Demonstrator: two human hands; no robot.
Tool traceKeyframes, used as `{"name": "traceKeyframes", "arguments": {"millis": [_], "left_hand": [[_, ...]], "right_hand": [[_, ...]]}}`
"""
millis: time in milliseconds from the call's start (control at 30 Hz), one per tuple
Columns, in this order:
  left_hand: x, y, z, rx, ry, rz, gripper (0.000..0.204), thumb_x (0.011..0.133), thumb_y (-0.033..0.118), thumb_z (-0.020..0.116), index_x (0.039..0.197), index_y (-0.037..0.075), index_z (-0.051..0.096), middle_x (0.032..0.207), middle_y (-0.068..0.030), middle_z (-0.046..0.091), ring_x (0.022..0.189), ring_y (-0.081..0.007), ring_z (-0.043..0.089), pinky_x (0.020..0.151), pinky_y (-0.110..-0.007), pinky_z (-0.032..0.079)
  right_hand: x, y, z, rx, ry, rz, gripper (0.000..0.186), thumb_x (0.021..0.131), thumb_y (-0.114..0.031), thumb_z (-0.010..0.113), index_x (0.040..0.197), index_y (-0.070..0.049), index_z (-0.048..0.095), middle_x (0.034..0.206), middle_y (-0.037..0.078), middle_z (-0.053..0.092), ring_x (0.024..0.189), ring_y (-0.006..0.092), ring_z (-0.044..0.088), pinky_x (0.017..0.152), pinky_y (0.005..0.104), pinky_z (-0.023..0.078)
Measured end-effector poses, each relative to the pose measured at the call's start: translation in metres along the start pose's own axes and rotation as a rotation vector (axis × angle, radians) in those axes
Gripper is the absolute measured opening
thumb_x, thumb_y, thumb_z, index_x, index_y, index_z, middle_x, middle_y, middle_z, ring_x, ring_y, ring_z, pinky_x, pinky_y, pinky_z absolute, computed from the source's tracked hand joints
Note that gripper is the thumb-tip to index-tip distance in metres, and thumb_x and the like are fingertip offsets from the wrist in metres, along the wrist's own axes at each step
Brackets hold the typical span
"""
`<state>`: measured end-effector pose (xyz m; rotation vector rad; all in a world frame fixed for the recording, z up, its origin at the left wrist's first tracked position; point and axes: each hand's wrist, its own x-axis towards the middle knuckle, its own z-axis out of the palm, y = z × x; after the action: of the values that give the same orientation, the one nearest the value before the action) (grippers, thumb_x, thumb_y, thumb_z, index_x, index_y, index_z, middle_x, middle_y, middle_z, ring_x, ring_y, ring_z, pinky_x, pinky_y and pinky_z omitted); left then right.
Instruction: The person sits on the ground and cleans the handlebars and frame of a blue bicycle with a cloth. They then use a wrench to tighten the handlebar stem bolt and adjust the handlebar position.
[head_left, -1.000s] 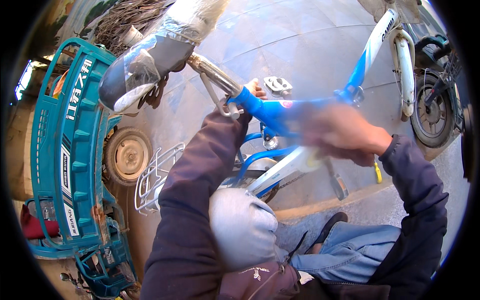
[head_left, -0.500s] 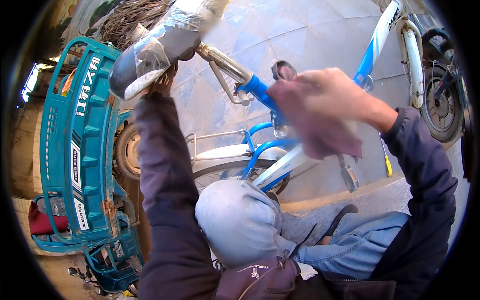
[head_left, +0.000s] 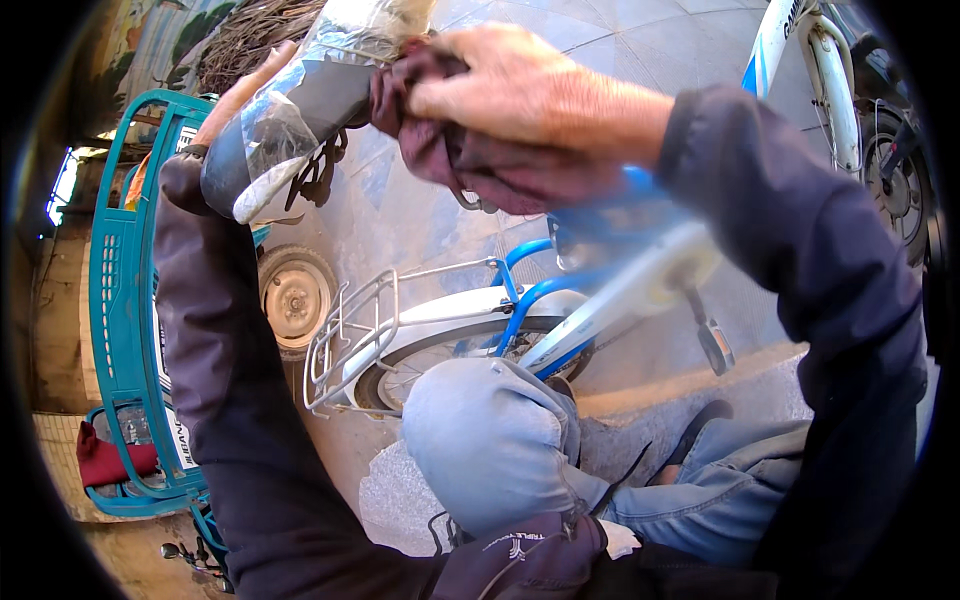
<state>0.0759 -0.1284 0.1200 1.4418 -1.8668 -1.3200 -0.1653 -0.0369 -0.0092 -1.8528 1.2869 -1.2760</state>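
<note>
The black bicycle saddle, partly wrapped in torn clear plastic, is at the upper left. My left hand grips its outer side, with the fingertips hidden behind it. My right hand is closed on a crumpled maroon cloth. It presses the cloth at the saddle's inner side, over the seat post, which it hides. Below, the blue and white bicycle frame is smeared by motion.
A wire rear rack and rear wheel lie beyond my knee. A pedal hangs to the right. The teal cargo tricycle stands at left, and another wheel is at far right.
My right hand has carried the cloth up and left from the frame to beside the saddle. My left hand has shifted from the saddle's underside to its outer side.
</note>
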Motion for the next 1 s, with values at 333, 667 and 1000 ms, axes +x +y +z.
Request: {"name": "traceKeyframes", "arguments": {"millis": [333, 667, 1000], "left_hand": [[-0.007, 0.001, 0.002, 0.17, 0.007, 0.068, 0.054, 0.097, 0.048, 0.055, 0.124, 0.002, 0.059, 0.111, -0.0116, 0.064, 0.098, -0.0158, 0.061, 0.088, -0.03, 0.049], [-0.01, -0.007, 0.001, 0.244, 0.019, 0.092, 0.05, 0.097, 0.047, 0.057, 0.119, 0.002, 0.061, 0.106, -0.0093, 0.064, 0.093, -0.0129, 0.061, 0.083, -0.028, 0.049], [0.0, -0.007, -0.004, 0.278, 0.006, 0.146, 0.047, 0.096, 0.046, 0.059, 0.114, 0.003, 0.064, 0.101, -0.0071, 0.065, 0.087, -0.01, 0.06, 0.078, -0.026, 0.049]], "right_hand": [[-0.022, 0.059, -0.001, 0.488, -0.278, 0.375, 0.046, 0.086, -0.04, 0.062, 0.109, -0.001, 0.069, 0.1, 0.017, 0.07, 0.084, 0.0213, 0.067, 0.077, 0.0333, 0.055], [0.001, 0.019, -0.001, 1.052, -0.487, 0.277, 0.022, 0.092, -0.025, 0.063, 0.099, -0.004, 0.064, 0.076, 0.005, 0.067, 0.06, 0.012, 0.062, 0.054, 0.025, 0.052], [0.03, 0.018, 0.043, 0.789, -0.249, 0.081, 0.007, 0.085, -0.004, 0.07, 0.089, -0.002, 0.065, 0.07, 0.001, 0.06, 0.066, 0.0021, 0.056, 0.057, 0.0187, 0.044]]}}
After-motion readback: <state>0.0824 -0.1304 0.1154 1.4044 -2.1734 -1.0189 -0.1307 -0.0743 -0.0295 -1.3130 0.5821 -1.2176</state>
